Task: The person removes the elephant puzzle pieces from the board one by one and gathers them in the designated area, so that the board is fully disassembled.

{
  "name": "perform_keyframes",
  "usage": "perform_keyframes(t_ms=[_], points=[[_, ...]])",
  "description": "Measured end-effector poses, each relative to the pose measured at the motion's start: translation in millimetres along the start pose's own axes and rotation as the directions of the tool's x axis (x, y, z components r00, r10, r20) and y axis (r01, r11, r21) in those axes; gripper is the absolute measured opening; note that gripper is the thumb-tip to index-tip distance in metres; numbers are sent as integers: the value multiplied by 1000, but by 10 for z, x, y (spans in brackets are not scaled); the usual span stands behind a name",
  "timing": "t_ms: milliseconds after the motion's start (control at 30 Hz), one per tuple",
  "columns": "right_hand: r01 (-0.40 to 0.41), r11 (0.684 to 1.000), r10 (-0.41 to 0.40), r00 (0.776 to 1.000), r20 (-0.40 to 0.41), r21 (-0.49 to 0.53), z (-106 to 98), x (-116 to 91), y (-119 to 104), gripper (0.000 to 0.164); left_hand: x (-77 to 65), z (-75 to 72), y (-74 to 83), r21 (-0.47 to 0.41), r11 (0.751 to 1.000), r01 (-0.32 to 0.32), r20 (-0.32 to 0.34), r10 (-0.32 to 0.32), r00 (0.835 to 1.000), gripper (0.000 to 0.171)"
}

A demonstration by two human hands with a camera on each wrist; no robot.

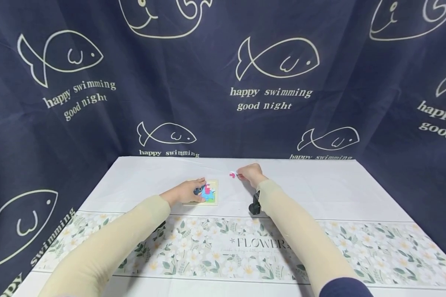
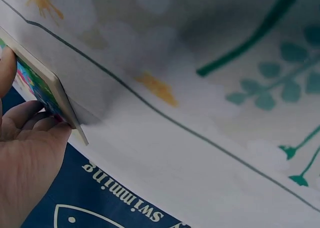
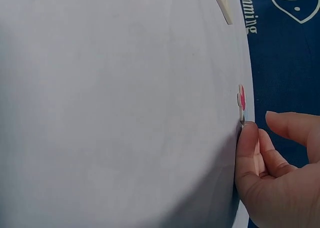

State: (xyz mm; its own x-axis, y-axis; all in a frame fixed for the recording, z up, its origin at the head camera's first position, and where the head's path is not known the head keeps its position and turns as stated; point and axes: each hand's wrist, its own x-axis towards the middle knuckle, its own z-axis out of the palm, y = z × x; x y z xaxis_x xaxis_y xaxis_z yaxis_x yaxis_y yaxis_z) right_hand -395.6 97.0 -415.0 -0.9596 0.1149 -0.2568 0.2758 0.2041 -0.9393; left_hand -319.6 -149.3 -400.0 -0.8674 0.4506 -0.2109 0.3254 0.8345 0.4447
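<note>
Both arms [image 1: 111, 237] ext. fwd; L hand [image 1: 186, 192] spread, R hand [image 1: 250, 172] angled L.

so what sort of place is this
Probably a makeshift tabletop recording corner: a navy fish-print curtain behind, a flower-banded tablecloth, and a black device near the right hand.

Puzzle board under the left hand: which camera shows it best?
The head view: the face of the puzzle board shows there, though the left hand covers part. The left wrist view is closer, but steeply angled and cropped at the picture's edge; the right wrist view catches only a corner at the top.
</note>
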Motion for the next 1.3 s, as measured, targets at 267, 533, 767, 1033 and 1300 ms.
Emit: perform_keyframes(t_ms=[267,533,767,1033,1300], points=[[8,1000,-8,1000,15,0,-7,-27,0,31,-49,22,30,-11,1000,23,3,-23,1000,68],[14,1000,-13,999,39,-25,-33,-70,-16,31,-16,86,10,-56,997,46,-6,-46,999,70],[26,999,-25,999,43,-24,-33,-75,-3,29,5,152,42,-45,998,46,-105,-51,993,74],[27,1000,-28,999,43,4,-16,-61,9,29,-10,170,115,-52,996,78,-118,-83,990,73],[18,998,-26,992,127,62,18,-67,-8,29,-12,191,113,-44,998,55,-129,-60,990,73]])
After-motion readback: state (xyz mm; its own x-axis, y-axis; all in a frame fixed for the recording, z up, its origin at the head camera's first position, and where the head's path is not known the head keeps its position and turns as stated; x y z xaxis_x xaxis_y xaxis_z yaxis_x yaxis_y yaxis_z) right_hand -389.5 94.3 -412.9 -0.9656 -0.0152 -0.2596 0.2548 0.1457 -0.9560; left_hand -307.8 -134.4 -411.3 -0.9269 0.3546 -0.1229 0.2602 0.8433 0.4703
